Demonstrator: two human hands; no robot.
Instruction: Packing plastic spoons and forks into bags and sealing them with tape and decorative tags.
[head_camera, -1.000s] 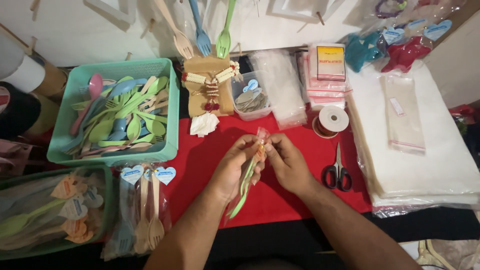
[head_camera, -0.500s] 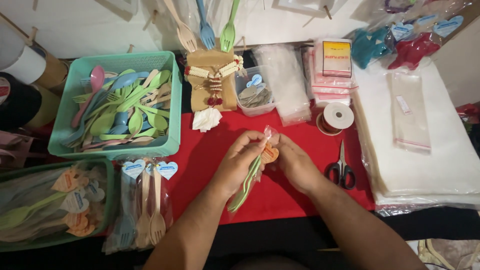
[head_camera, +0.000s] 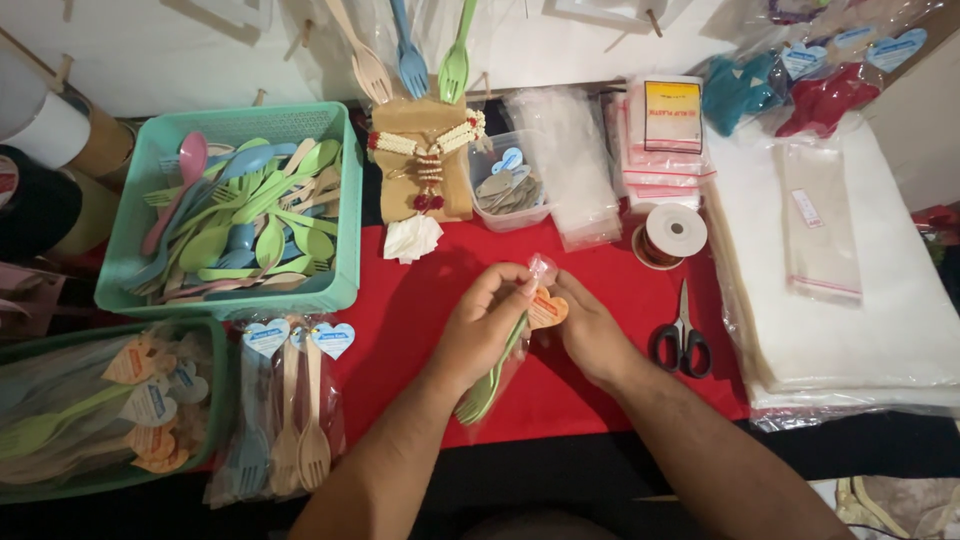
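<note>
Above the red-clothed worktop (head_camera: 420, 310), the left hand (head_camera: 483, 325) pinches the neck of a narrow clear plastic bag holding green cutlery (head_camera: 492, 378), so the bag hangs steady toward the body. The right hand (head_camera: 590, 330) pinches an orange heart-shaped paper tag (head_camera: 547, 308) against that neck. Black-handled scissors (head_camera: 682, 337) and a white ribbon spool (head_camera: 673, 232) lie just to the right, within reach.

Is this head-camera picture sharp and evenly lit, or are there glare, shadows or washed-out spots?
Head view: mostly sharp and evenly lit; the stack of clear plastic bags at right is nearly washed out; the left hand and right hand cast a soft shadow on the red cloth; glare glints on the clear cellophane sleeve with green cutlery; the near edge falls dark.
</note>
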